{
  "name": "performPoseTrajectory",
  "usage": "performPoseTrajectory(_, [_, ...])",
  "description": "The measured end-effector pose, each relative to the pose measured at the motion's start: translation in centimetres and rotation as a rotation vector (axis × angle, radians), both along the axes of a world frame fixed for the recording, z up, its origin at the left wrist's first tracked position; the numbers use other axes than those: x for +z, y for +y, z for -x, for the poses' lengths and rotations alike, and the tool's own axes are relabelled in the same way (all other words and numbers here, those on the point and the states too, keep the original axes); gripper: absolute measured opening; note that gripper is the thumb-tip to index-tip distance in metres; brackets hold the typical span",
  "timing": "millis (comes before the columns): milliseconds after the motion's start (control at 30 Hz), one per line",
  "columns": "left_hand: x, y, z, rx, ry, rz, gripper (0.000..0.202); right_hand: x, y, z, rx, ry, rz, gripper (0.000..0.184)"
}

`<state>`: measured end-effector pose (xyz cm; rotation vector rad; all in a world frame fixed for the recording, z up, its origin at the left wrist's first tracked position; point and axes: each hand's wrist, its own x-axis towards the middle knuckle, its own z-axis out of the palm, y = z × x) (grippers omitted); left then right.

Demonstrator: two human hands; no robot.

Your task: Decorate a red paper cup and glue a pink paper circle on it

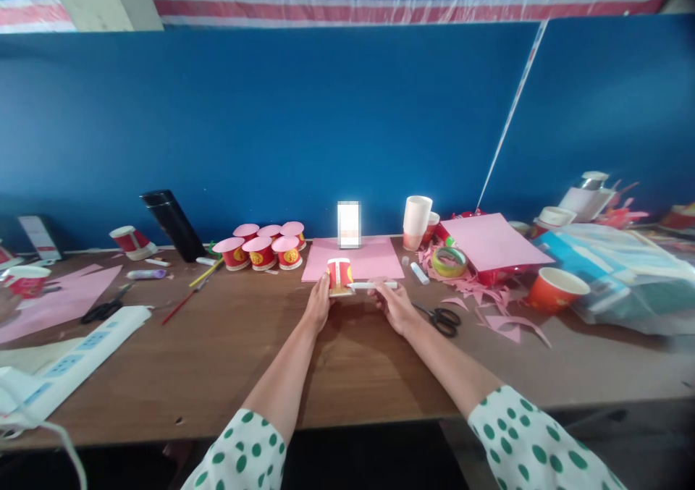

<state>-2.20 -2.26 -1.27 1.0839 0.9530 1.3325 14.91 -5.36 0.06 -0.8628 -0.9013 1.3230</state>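
Note:
A red paper cup (339,273) stands upside down on the front edge of a pink paper sheet (374,258) at the table's middle. My left hand (318,305) is closed around the cup's left side and steadies it. My right hand (395,306) grips a white pen (373,285), held level, with its tip touching the base of the cup. Both arms wear white sleeves with green dots.
Several upturned red cups with pink paper tops (263,247) stand behind left. Scissors (442,318), a tape roll (449,261), pink scraps (504,320), a white cup stack (415,222) and an orange cup (552,289) lie right. A power strip (76,356), second scissors (103,309) and a black flask (174,224) lie left.

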Motion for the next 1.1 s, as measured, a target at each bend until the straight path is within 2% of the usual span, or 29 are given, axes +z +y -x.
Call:
performPoseTrajectory(133, [-0.08,0.10,-0.03,0.013,-0.012,-0.007,0.043,0.09,-0.12,-0.01,0.009,-0.025,-0.005,0.026])
performPoseTrajectory(300, [0.08,0.06,-0.13,0.039,0.022,0.015,0.050,0.10,-0.18,-0.03,-0.001,-0.028,-0.001,0.025])
performPoseTrajectory(567, [0.33,-0.07,-0.12,0.018,-0.032,-0.010,0.050,0.29,-0.23,-0.01,0.004,0.003,0.009,0.023])
performPoseTrajectory(1100, [0.42,-0.16,-0.15,0.023,0.014,0.014,0.050,0.38,-0.19,0.02,-0.020,0.010,0.019,0.025])
